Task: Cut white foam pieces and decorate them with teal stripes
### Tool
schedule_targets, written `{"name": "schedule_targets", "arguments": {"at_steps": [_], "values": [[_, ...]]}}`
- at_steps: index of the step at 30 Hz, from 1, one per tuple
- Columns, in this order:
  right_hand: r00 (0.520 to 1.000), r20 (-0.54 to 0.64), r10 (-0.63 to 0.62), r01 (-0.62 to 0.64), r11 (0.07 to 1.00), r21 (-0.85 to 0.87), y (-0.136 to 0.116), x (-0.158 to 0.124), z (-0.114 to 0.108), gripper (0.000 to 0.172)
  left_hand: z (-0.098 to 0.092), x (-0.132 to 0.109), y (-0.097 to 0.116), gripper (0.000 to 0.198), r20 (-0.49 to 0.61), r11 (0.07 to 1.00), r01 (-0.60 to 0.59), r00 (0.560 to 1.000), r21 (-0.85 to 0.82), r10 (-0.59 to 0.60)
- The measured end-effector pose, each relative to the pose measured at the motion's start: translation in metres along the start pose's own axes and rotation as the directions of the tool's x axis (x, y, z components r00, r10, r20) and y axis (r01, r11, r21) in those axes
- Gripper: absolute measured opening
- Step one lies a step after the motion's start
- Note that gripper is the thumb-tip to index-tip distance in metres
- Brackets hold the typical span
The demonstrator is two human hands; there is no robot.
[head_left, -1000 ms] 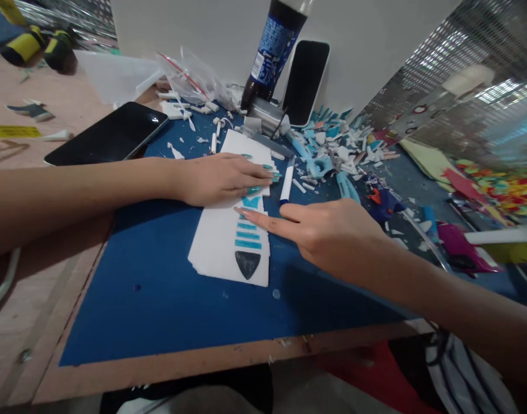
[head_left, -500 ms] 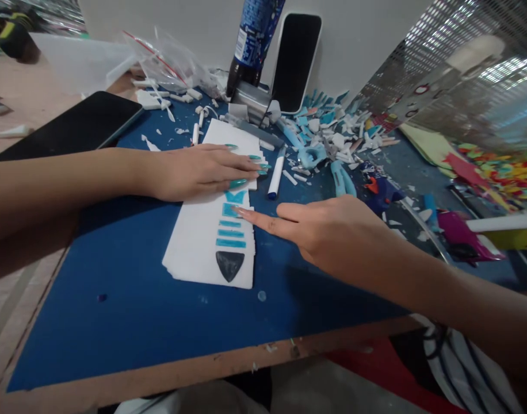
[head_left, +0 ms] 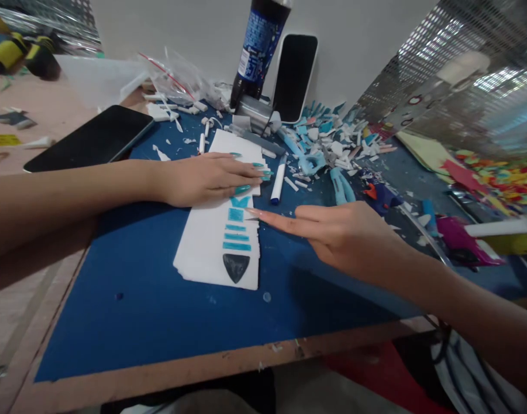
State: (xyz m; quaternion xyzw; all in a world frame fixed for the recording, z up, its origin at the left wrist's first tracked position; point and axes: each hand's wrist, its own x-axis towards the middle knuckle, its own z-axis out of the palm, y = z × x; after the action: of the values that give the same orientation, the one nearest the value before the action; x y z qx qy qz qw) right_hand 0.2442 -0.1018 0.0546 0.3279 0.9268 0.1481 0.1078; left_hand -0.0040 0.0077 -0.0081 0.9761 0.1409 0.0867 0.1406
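Note:
A white foam board [head_left: 205, 247] lies on the blue mat [head_left: 160, 310]. On it sit a dark pointed piece [head_left: 236, 267], several teal strips [head_left: 236, 237] and a teal tail-shaped piece [head_left: 240, 201], laid out like a fish. My left hand [head_left: 205, 179] rests flat on the board's far half, fingers stretched out, with long teal nails. My right hand [head_left: 339, 234] hovers at the board's right edge. Its index finger points at the teal square under the tail piece, the tip just off it, while the other fingers curl in and hold nothing I can see.
A white marker with a blue cap [head_left: 278, 184] lies just right of the board. Behind it are a pile of teal and white scraps [head_left: 332, 138], a dark bottle [head_left: 257, 52], a propped phone [head_left: 294, 77] and blue nippers [head_left: 343, 187]. A black tablet [head_left: 91, 138] lies left.
My right index fingertip has drawn back slightly right, off the teal piece it was touching. The left hand has stayed pressed on the board. The camera view shifted a little.

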Motion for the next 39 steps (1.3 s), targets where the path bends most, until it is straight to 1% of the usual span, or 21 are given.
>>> {"name": "schedule_targets", "arguments": {"at_steps": [3, 5, 8, 12, 17, 22, 25, 31, 35, 39], "values": [[0.997, -0.068, 0.021, -0.020, 1.000, 0.014, 0.003, 0.000, -0.006, 0.066, 0.002, 0.000, -0.001, 0.052, -0.028, 1.000, -0.009, 1.000, -0.004, 0.009], [0.997, -0.056, 0.043, -0.044, 0.999, -0.012, 0.004, 0.004, -0.009, 0.066, 0.003, -0.001, -0.002, 0.052, -0.040, 1.000, -0.019, 0.999, -0.010, 0.018], [0.999, 0.012, 0.047, -0.047, 0.998, -0.043, 0.001, 0.013, -0.007, 0.070, 0.002, 0.000, -0.002, 0.051, -0.033, 0.999, -0.025, 0.999, -0.024, 0.024], [0.995, 0.088, 0.035, -0.030, 0.998, -0.047, 0.000, 0.023, 0.002, 0.066, -0.002, 0.001, 0.001, 0.051, 0.017, 0.998, 0.028, 0.999, -0.054, -0.028], [0.995, 0.095, 0.022, -0.018, 0.999, -0.050, 0.001, 0.027, 0.005, 0.068, -0.003, 0.002, 0.002, 0.050, 0.028, 0.998, 0.044, 0.999, -0.048, -0.042], [0.994, 0.109, 0.017, -0.015, 1.000, -0.026, 0.001, 0.028, 0.003, 0.069, -0.002, 0.002, 0.001, 0.049, 0.003, 0.998, 0.027, 1.000, -0.048, -0.027], [0.996, 0.092, 0.013, -0.011, 1.000, -0.020, 0.001, 0.028, 0.004, 0.068, -0.002, 0.002, 0.001, 0.049, -0.007, 0.998, 0.025, 1.000, -0.052, -0.026], [0.998, 0.059, -0.030, 0.030, 1.000, 0.001, 0.004, 0.029, 0.005, 0.065, -0.002, 0.002, 0.002, 0.050, 0.011, 0.998, 0.036, 0.999, -0.042, -0.035], [0.997, 0.066, -0.029, 0.028, 1.000, 0.006, 0.005, 0.031, 0.002, 0.066, -0.001, 0.002, 0.002, 0.049, 0.003, 0.999, 0.028, 1.000, -0.046, -0.028], [0.996, 0.089, -0.030, 0.033, 0.999, -0.032, 0.003, 0.033, 0.001, 0.068, 0.000, 0.002, 0.000, 0.049, -0.007, 0.998, 0.022, 1.000, -0.054, -0.022]]}}
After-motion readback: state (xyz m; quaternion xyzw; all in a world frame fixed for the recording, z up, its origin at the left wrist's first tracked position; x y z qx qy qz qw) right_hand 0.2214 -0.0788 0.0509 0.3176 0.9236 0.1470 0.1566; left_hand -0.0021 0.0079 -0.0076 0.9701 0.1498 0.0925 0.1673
